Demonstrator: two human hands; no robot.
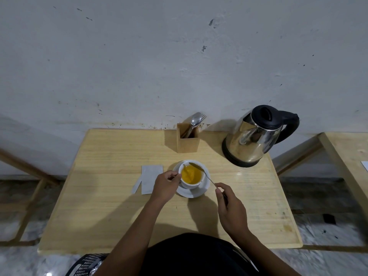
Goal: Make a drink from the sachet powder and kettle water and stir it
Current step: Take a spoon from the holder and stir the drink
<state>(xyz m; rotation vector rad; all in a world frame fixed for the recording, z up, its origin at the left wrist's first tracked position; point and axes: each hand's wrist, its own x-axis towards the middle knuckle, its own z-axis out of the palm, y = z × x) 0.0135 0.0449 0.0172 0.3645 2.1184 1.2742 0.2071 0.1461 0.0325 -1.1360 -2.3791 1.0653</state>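
We have the white cup (192, 181) standing on its saucer (205, 188) near the middle of the tabletop (111, 206), a little toward the far edge, and it holds an orange-yellow drink that comes well up the inside. We judge it a ceramic cup: stiff, breakable, fairly heavy with liquid, and probably hot if the kettle water was hot. Tipping it would spill, so we hold it at the side and keep it planted on the saucer.

Our left hand (166, 185) curls against the cup's left side, fingers bent around what seems to be the handle, though the hand hides that part, so we cannot tell whether it grips the handle or only steadies the wall.

Our right hand (231, 208) pinches the near end of a slim metal spoon (201, 170) between thumb and forefinger, the other fingers folded loosely. The spoon is light, rigid and smooth, so a fingertip pinch near its end suits stirring. Its shaft slants up over the cup's right rim; the far end sits above the far rim, not clearly in the liquid.

The opened sachet (151, 181) lies flat just left of the cup, with a torn strip (137, 186) beside it. The steel kettle (253, 136) stands at the far right corner, well apart, and a wooden cutlery holder (188, 140) sits at the far edge.
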